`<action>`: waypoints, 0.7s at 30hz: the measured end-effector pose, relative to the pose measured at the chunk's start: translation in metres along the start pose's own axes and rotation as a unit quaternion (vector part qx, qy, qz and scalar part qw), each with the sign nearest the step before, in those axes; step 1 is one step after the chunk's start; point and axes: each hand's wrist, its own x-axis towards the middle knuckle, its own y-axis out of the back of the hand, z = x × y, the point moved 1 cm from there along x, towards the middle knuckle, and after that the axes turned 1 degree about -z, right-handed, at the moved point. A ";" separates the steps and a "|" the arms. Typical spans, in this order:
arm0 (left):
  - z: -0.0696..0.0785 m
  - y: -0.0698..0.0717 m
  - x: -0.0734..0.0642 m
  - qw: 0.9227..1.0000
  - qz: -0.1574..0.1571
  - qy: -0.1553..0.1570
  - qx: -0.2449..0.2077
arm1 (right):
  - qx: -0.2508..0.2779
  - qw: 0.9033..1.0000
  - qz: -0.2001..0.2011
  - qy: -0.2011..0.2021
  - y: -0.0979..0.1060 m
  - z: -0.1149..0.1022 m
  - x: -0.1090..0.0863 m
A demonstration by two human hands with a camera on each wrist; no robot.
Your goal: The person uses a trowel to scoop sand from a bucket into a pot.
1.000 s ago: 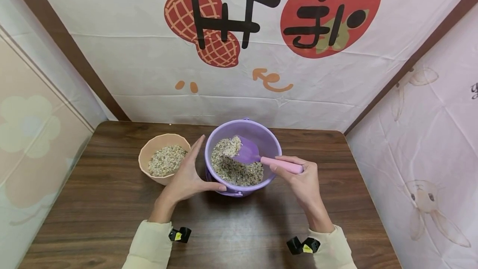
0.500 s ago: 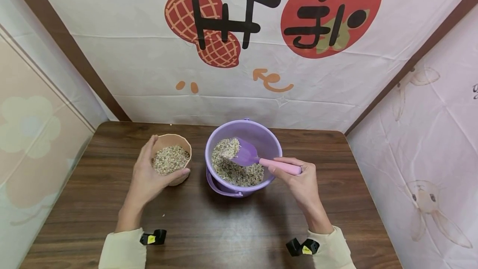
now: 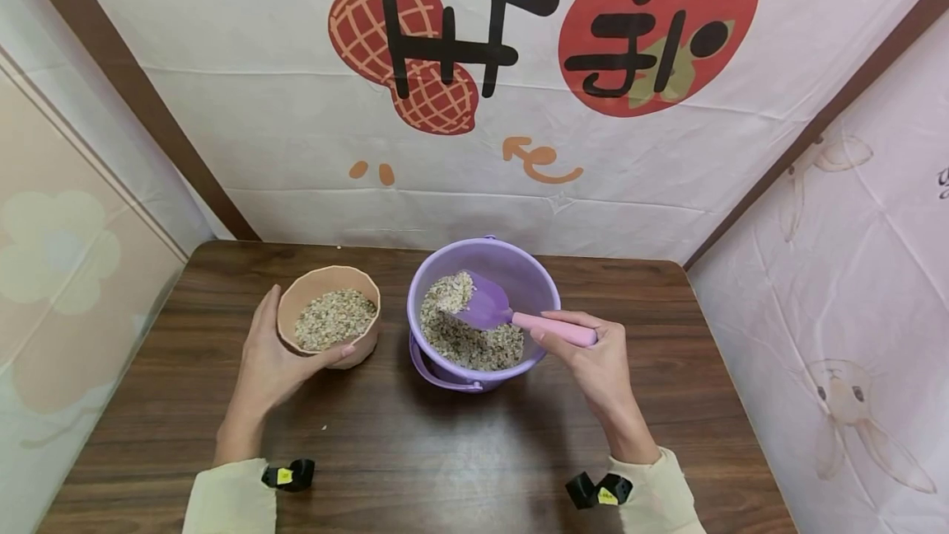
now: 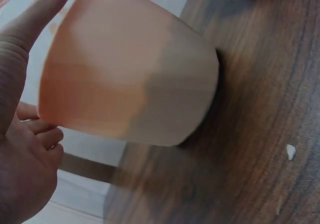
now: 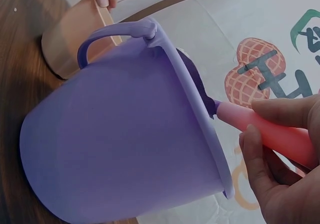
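A peach bowl (image 3: 329,274) with a faceted rim stands at the left of the table, partly filled with pale, gritty grains (image 3: 335,320). My left hand (image 3: 268,365) holds it from the left, thumb at the front of the rim and fingers round the far side. To its right stands a purple bucket (image 5: 120,129) with more of the grains inside. My right hand (image 3: 593,357) grips the pink handle (image 3: 554,328) of a small toy shovel. Its purple blade (image 3: 485,303) is inside the bucket, carrying a heap of grains (image 3: 455,291) over the rest.
The bucket's bail (image 3: 445,381) hangs down at its front left. Crumbs (image 4: 291,152) lie on the wooden table (image 3: 415,468) in front of the bowl. A printed white sheet (image 3: 296,147) hangs right behind the table, with further sheets at both sides.
My left hand has left the bucket's near-left rim, moved left and taken hold of the bowl. The shovel has shifted slightly left inside the bucket.
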 end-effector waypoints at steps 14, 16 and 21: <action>-0.013 -0.005 -0.002 0.999 -0.004 0.036 -0.011 | -0.003 1.000 -0.025 0.018 -0.031 -0.016 0.005; -0.013 -0.005 -0.002 0.999 -0.004 0.037 -0.010 | -0.007 0.999 -0.033 0.023 -0.040 -0.018 0.006; -0.013 -0.006 -0.002 0.999 -0.006 0.041 -0.011 | 0.000 0.998 -0.054 0.033 -0.063 -0.019 0.011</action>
